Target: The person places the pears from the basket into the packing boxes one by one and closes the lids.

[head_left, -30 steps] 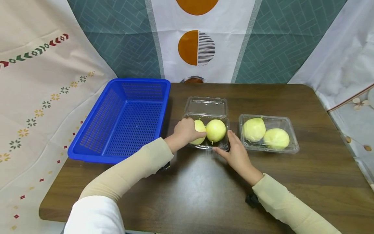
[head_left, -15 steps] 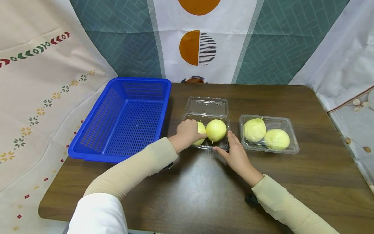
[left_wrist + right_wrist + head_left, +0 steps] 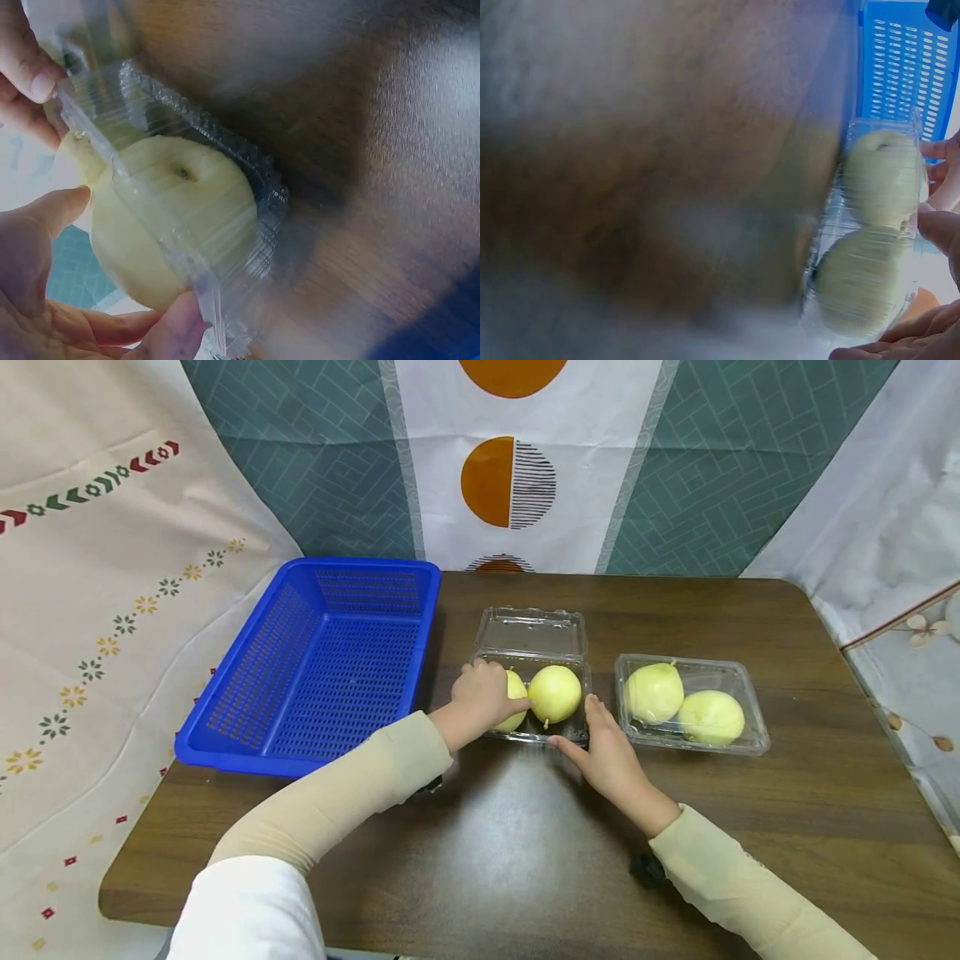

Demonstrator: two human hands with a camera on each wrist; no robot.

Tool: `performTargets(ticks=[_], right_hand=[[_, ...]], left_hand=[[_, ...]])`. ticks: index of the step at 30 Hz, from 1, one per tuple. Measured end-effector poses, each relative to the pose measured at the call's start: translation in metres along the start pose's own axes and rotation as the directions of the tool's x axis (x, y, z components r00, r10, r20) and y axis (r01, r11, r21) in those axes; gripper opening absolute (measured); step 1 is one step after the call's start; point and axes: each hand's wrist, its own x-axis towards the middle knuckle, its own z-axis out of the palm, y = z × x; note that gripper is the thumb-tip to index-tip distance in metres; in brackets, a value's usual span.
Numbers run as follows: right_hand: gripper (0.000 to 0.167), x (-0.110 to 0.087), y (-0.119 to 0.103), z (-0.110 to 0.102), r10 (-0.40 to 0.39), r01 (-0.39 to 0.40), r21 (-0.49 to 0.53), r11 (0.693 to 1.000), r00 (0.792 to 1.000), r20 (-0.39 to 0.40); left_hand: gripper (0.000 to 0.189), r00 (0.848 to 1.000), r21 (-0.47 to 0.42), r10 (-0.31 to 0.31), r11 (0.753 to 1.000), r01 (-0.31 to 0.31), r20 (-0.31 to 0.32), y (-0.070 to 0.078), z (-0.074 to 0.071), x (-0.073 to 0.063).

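Observation:
A clear plastic clamshell box (image 3: pixel 531 633) lies on the table with its lid folded back, away from the person. Two round yellow pears sit side by side in its tray. My left hand (image 3: pixel 478 696) grips the left pear (image 3: pixel 176 217), thumb on the inner side and fingers down by the box's left wall. The right pear (image 3: pixel 555 693) rests untouched with its stem toward the person. At the tray's near right corner, my right hand (image 3: pixel 611 764) touches the box, thumb along the front edge and straight fingers along the right side.
A blue perforated basket (image 3: pixel 341 693) stands on the left of the table (image 3: pixel 487 860). To the right is a second clear box (image 3: pixel 712 677) holding two more pears. Patterned cloths (image 3: pixel 345 485) hang behind the table and on both sides.
Hardly anything differs. Both hands keep their places at the box, and the left forearm has shifted only slightly. The pears and basket stay where they were.

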Motion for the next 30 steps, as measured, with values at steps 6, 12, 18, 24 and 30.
performTargets(ticks=[6,12,18,24,30], right_hand=[[0.086,0.002,-0.005,-0.005,-0.012,0.013,-0.047,0.999,1.0,0.026],[0.081,0.009,-0.012,-0.021,-0.017,0.019,-0.051,0.999,0.999,0.037],[0.079,0.027,-0.017,-0.042,0.006,-0.003,-0.033,0.999,0.996,0.091],[0.08,0.051,-0.018,-0.058,0.026,-0.029,0.023,0.999,0.993,0.117],[0.082,0.07,-0.02,-0.066,0.1,-0.123,0.138,0.983,0.981,0.165]], left_hand=[[0.076,0.999,-0.062,0.002,0.998,0.001,0.04,-0.006,-0.009,-0.001],[0.074,0.999,-0.19,0.033,0.981,-0.029,0.016,-0.009,-0.025,-0.001],[0.066,1.0,-0.458,0.02,0.888,-0.026,-0.016,-0.014,-0.043,0.006],[0.07,0.997,-0.67,-0.052,0.739,0.08,0.061,-0.021,-0.05,0.018],[0.081,0.978,-0.774,-0.112,0.598,0.207,0.175,-0.026,-0.049,0.032]])
